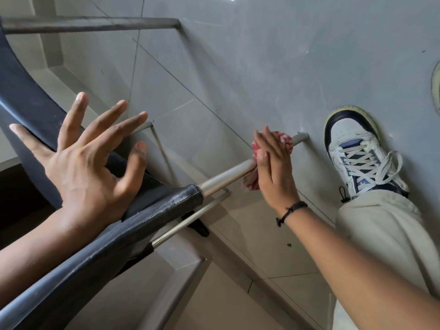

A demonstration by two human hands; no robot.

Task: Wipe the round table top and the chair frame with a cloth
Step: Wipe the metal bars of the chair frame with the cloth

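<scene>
A chair with a black curved seat edge (152, 210) and silver metal legs fills the left and centre of the head view. My right hand (273, 167) is shut on a red and white cloth (283, 141), wrapped around the lower part of one silver chair leg (231, 173) close to the floor. My left hand (88, 158) rests with its wrist on the black seat edge, fingers spread and holding nothing. The round table top is not in view.
Grey floor tiles (262, 67) lie below. My right foot in a white and navy sneaker (357, 153) stands just right of the chair leg, with a beige trouser leg (385, 246) above it. A dark metal bar (90, 23) crosses the upper left.
</scene>
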